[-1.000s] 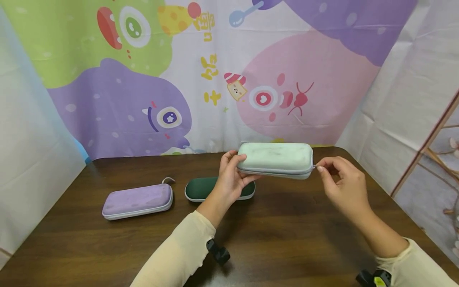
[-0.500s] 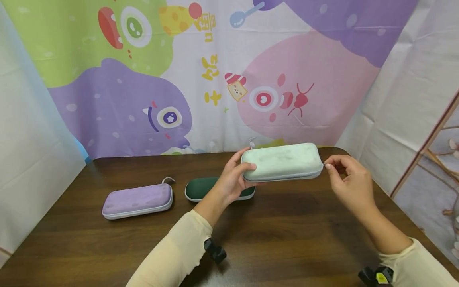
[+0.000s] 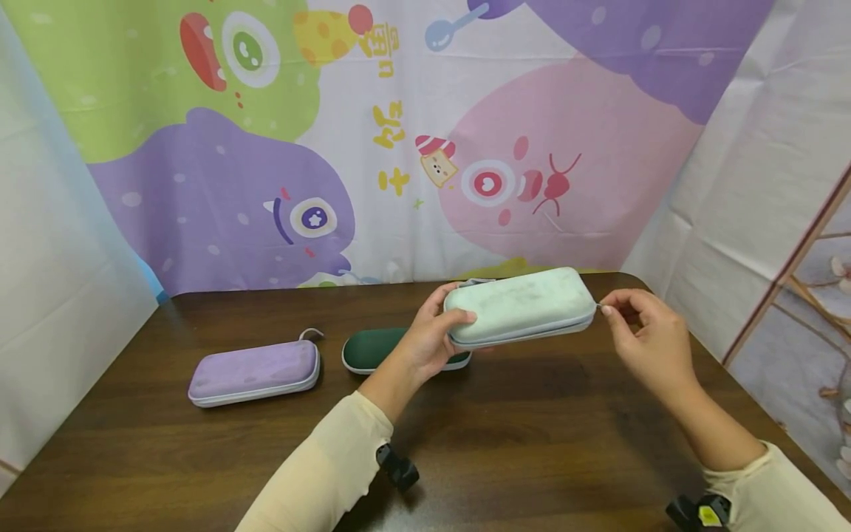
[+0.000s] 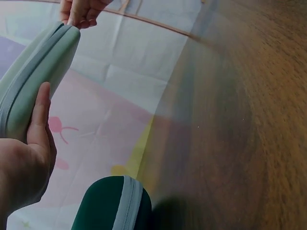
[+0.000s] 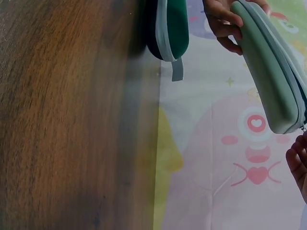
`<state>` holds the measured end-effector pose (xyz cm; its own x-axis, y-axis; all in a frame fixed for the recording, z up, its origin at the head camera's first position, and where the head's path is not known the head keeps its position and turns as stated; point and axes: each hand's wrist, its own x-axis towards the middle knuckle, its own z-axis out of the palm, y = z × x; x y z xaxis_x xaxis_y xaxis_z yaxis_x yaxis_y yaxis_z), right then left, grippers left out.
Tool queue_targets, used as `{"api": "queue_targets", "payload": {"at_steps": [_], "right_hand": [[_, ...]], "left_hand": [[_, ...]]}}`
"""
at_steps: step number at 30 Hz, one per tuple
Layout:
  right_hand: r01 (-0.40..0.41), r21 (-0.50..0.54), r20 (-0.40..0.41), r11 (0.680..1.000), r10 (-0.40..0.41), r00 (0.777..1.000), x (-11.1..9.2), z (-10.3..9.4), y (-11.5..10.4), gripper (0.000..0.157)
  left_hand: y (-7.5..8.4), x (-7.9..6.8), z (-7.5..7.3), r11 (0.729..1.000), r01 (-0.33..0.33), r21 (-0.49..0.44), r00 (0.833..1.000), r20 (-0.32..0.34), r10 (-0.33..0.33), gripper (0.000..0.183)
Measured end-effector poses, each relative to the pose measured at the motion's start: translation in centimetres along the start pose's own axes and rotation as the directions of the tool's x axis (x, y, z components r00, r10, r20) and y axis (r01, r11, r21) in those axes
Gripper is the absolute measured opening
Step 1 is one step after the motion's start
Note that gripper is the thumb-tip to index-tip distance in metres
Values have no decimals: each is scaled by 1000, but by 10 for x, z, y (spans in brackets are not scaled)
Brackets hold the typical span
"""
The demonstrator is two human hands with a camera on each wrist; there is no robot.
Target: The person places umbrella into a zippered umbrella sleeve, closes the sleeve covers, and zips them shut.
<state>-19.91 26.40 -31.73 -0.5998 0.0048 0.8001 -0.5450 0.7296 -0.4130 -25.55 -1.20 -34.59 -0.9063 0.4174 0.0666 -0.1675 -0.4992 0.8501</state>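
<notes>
A mint-green zippered pencil case (image 3: 521, 304) is held above the table by my left hand (image 3: 428, 340), its thumb on top and fingers beneath the case's left end. With thumb and index finger, my right hand (image 3: 646, 336) pinches the small zipper pull (image 3: 600, 305) at the case's right end. In the right wrist view the grey zipper band (image 5: 280, 52) runs along the case's edge, and the pull sits at the near corner. Behind my left hand lies a dark green case (image 3: 372, 350), partly hidden by that hand and wrist.
A lilac zippered case (image 3: 253, 373) with a wrist loop lies on the left of the brown wooden table (image 3: 518, 451). A cartoon-printed curtain (image 3: 399, 244) hangs at the table's far edge, and pale sheets flank both sides.
The mint-green case and both hands have shifted slightly right, and the case has tilted, its right end higher. Over the last half second its left end has dipped a little. The other cases stay put.
</notes>
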Motion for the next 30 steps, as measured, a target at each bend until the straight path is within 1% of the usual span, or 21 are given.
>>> {"api": "queue_targets", "payload": {"at_steps": [3,7,15,19,24,30], "right_hand": [[13,-11,11,1000,-13,1000,-1,1,0,8],[32,-30,19,999,-31,999,-4,3,1,9],[53,-34,26,998,-52,998,-12,7,1,9],[54,-33,27,998,-53,998,-16,9,-3,11],[72,-7,23,997,-72,997,-20,12,-13,14],[44,15,7,999,-45,999,-20,14,-21,13]], "left_hand": [[0,0,0,999,-36,-7,999,-36,36,48],[-1,1,1,998,-67,-13,993,-97,65,46],[-4,1,4,995,-89,-40,978,-194,79,48],[-7,2,5,995,-86,-52,972,-223,73,47],[-8,2,8,994,-79,-71,968,-244,59,47],[-10,0,16,991,-88,-104,964,-258,59,46]]}}
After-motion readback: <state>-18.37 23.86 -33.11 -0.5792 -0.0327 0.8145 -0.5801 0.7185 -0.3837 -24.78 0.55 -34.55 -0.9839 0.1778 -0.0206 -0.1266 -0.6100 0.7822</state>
